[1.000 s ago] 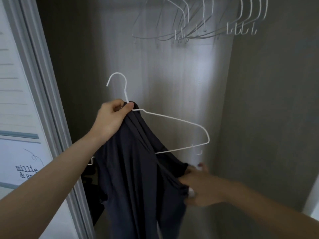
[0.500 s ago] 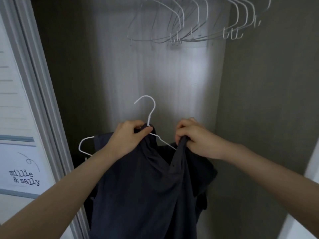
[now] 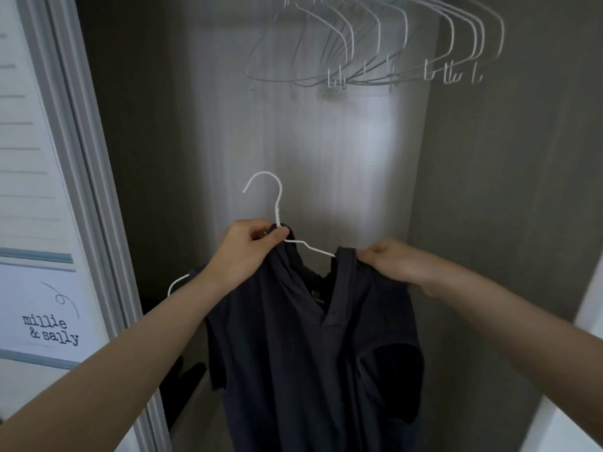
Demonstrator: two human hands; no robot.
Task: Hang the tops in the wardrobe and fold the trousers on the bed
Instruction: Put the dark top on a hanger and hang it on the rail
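The left hand (image 3: 249,252) pinches the neck of a white wire hanger (image 3: 277,207) together with the collar of a dark top (image 3: 303,353), thumb and fingers curled around both. The right hand (image 3: 391,261) grips the top's other shoulder, fingers curled into the fabric beside the hanger's exposed arm. The top hangs from both hands inside the wardrobe (image 3: 505,190) (its hem runs out of view below). Empty white hangers (image 3: 375,60) hang in a row overhead. A sliding door (image 3: 42,190) stands at left.
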